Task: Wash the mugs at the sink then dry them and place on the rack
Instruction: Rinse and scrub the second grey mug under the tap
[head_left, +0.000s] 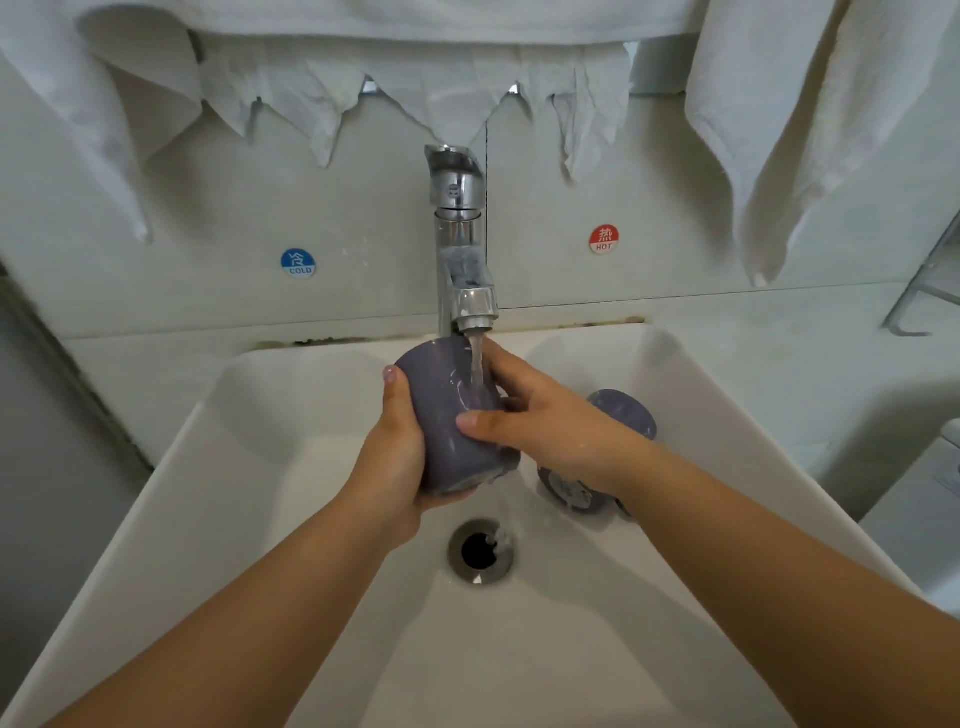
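Head view, going left to right: your left hand (400, 457) is curled round the purple mug (452, 415), cupping its lower end, so the mug's long axis runs tilted from your palm up toward the tap (462, 249). Water lands on its upper side. Your right hand (550, 421) has its fingers (480, 420) wrapped over that same mug, thumb across the front. A second mug (623, 410) sits in the sink (260, 467) just behind your right wrist, so I'd say that hand's nearer for it.
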